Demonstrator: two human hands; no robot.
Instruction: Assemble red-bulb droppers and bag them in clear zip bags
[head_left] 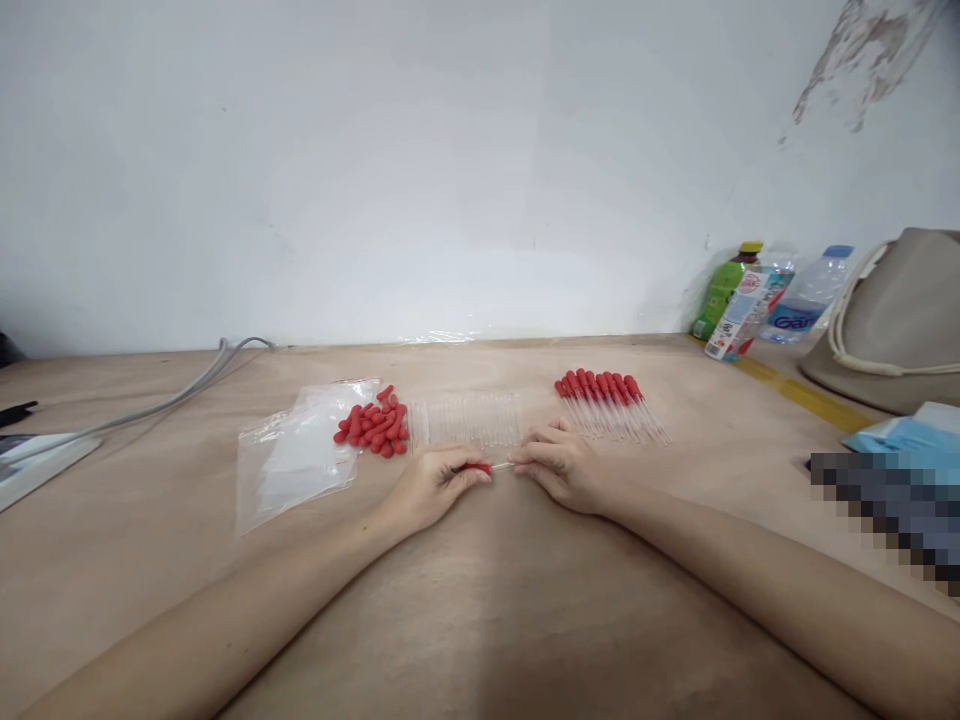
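Note:
My left hand (439,487) pinches a red rubber dropper bulb (478,467) by its sides. A thin glass dropper tube (501,464) reaches from the bulb's open end to my right hand (559,465), whose fingertips are closed on it. Whether the tube sits inside the bulb is too small to tell. Just behind my hands lies a row of clear glass tubes (469,420). To their left is a heap of loose red bulbs (375,425). Behind my right hand, droppers with red bulbs on their tubes (606,400) lie side by side.
Clear plastic bags (307,440) lie left of the heap, partly under it. A grey cable (187,385) runs across the left side. At the back right stand several bottles (724,290), a beige hat (900,310) and a blue packet (900,438). A wall (450,180) closes the table's back.

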